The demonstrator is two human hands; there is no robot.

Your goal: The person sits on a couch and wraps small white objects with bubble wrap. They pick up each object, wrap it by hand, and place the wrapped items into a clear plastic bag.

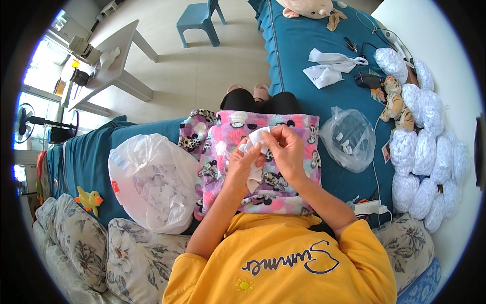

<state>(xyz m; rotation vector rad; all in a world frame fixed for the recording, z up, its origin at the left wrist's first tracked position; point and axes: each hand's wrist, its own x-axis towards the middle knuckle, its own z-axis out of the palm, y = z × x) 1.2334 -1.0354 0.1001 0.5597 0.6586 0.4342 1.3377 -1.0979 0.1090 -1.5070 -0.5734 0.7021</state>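
Above my lap, my left hand (pixel 245 162) and my right hand (pixel 285 150) meet around small white pieces (pixel 259 133), which look like cloth or paper. My right fingertips pinch the upper piece, while more white strips hang below my left fingers. Across my lap lies a fleecy pink and purple blanket (pixel 222 155) with cartoon figures. Left of it, a large translucent plastic bag (pixel 140 148) holds many white scraps (pixel 167 193). To the right, a clear plastic bag (pixel 351 125) lies open with a few small white pieces (pixel 344 145) in it.
Wrapped white bundles (pixel 414 152) are stacked along the right wall beside a plush tiger (pixel 396 104). White strips (pixel 328 66) lie on the teal sofa cover (pixel 300 45). A power strip (pixel 368 207) with cords sits near my right elbow. At left are a toy duck (pixel 90 199) and floral cushions (pixel 136 250).
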